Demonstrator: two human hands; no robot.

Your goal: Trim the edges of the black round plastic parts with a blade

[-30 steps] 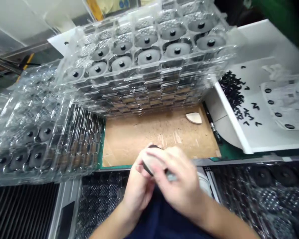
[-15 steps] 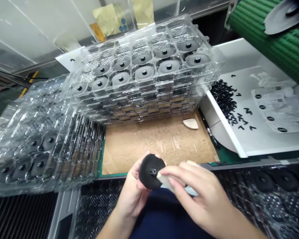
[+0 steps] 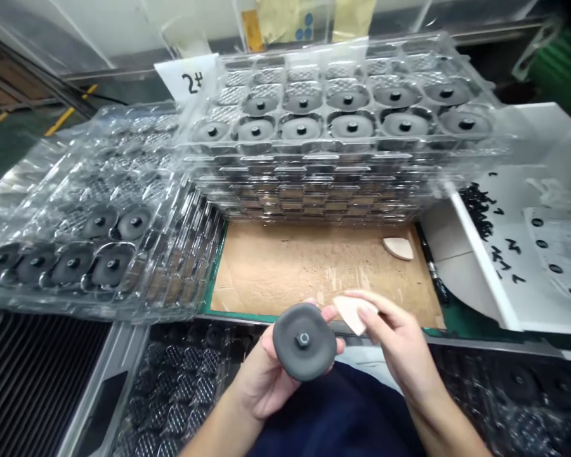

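Observation:
My left hand (image 3: 261, 374) grips a dark grey round disc (image 3: 304, 341) with a small hub in its middle, its face turned up toward me. My right hand (image 3: 400, 346) pinches a small white wedge-shaped sponge (image 3: 353, 311) just to the right of the disc, close to its edge but apart from it. Both hands hover over the near edge of a brown board (image 3: 314, 266).
A stack of clear plastic trays (image 3: 342, 146) with several grey discs stands behind the board. More clear trays (image 3: 76, 241) with discs lie at the left. A second white wedge (image 3: 398, 247) lies on the board. At the right, a white tray (image 3: 518, 254) holds small black parts.
The sponge has come off the disc and moved to its right. The disc face now shows fully. The camera view has shifted left and up.

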